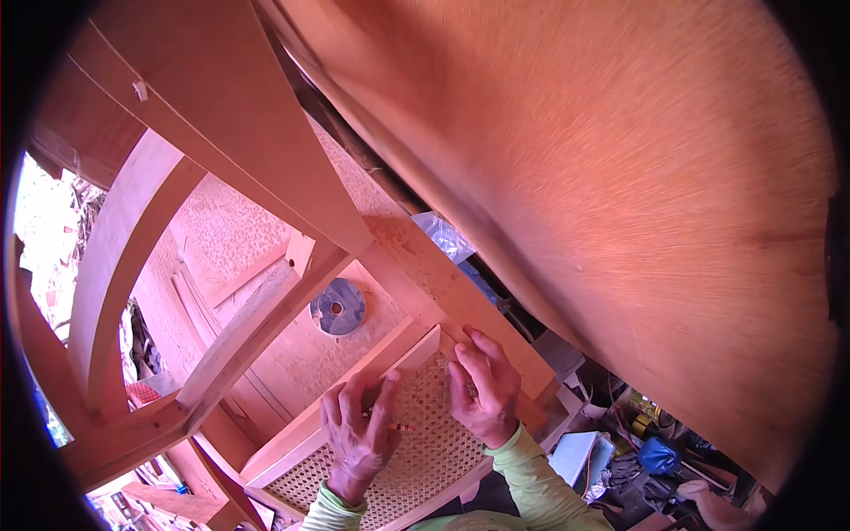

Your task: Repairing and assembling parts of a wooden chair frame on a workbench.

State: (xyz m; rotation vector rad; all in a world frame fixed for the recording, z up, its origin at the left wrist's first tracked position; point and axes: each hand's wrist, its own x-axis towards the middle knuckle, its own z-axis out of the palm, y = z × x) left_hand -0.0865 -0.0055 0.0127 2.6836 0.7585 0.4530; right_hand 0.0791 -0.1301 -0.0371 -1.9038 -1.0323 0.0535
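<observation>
Head view: one worker seen from above, green-sleeved, both bare hands at the woven mesh panel (425, 465), six o'clock.
Mesh panel, done: mesh spanned its wooden surround, a pale edge strip (420, 349) along the far side; to my eye, largely assembled.
Mesh panel, left: the far edge seemed the unfinished part, both hands being there; no fastening was visible to me.
Left hand (357, 438): seven o'clock; fingers bent and parted, tips near the strip. A pencil-like stick (402, 427) poked out beside it; whether gripped, I could not tell.
Right hand (489, 394): five o'clock; fingers half curled, thumb and forefinger apart, near the strip's upper end; any pinch was unclear.
Disc, holed (354, 305): eight o'clock, on a board.
Curved wooden frame (119, 257): nine o'clock, cut by the dark rim.
Large wooden panel (637, 177): two o'clock, hiding what lay behind.
Clutter: four o'clock, a blue bundle (658, 456) among items too jumbled to identify.
Hidden: mesh beneath palms; panel's underside.
</observation>
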